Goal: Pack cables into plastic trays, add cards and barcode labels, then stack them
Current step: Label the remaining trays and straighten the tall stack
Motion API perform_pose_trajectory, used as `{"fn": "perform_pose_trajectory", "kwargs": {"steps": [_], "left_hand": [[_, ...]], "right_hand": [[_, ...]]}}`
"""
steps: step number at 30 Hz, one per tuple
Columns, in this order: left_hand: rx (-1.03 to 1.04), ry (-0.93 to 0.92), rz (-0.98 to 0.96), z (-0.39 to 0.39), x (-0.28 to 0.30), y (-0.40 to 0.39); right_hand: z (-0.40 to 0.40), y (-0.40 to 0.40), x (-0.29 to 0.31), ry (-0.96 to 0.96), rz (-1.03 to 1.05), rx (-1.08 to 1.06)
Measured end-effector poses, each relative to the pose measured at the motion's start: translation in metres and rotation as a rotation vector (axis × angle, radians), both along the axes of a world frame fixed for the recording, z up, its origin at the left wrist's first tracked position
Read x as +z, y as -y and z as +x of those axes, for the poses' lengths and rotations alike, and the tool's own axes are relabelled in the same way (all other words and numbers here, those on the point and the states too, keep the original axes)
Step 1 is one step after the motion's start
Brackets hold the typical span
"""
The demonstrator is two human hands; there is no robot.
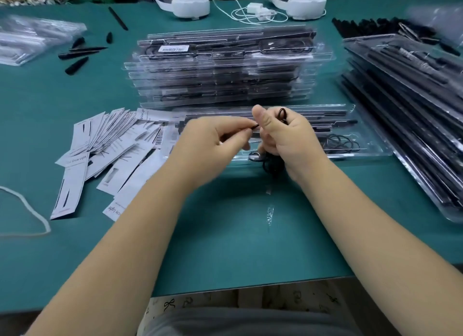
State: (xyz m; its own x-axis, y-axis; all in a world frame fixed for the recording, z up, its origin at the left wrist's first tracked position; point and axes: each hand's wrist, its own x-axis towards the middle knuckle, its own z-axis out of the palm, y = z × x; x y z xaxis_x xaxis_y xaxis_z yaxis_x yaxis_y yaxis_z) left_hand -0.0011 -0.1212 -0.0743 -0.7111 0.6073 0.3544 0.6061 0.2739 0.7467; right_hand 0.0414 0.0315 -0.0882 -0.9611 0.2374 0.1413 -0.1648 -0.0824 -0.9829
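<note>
Right now the right hand [288, 140] is clamping a bundled black cable [273, 164] in its curled fingers, just above the near edge of an open plastic tray [363, 147] lying on the green desk [225, 235]. The left hand [213, 140] is pinching the cable's loose end [255, 127] between thumb and fingertips. The cable looks light, thin and floppy, likely to spring uncoiled, so holding the coil's middle while guiding the end seems wise. Cards [110, 145] are lying fanned to the left; filled trays [220, 67] are stacking up beyond.
</note>
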Motion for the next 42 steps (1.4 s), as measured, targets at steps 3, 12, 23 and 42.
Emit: {"fn": "perform_pose_trajectory", "kwargs": {"steps": [3, 12, 23, 42], "left_hand": [[0.001, -0.192, -0.069, 0.008, -0.007, -0.015], [0.062, -0.309, -0.138, 0.005, -0.018, -0.031], [0.128, -0.254, -0.778, -0.030, 0.002, 0.026], [0.146, -0.155, -0.491, -0.040, 0.014, 0.048]], "right_hand": [[-0.004, -0.004, -0.003, -0.050, -0.158, -0.048], [-0.009, -0.004, -0.003, 0.027, -0.300, -0.275], [-0.008, -0.002, 0.002, 0.074, -0.364, -0.326], [0.007, 0.046, -0.005, -0.961, 1.163, -0.237]]}}
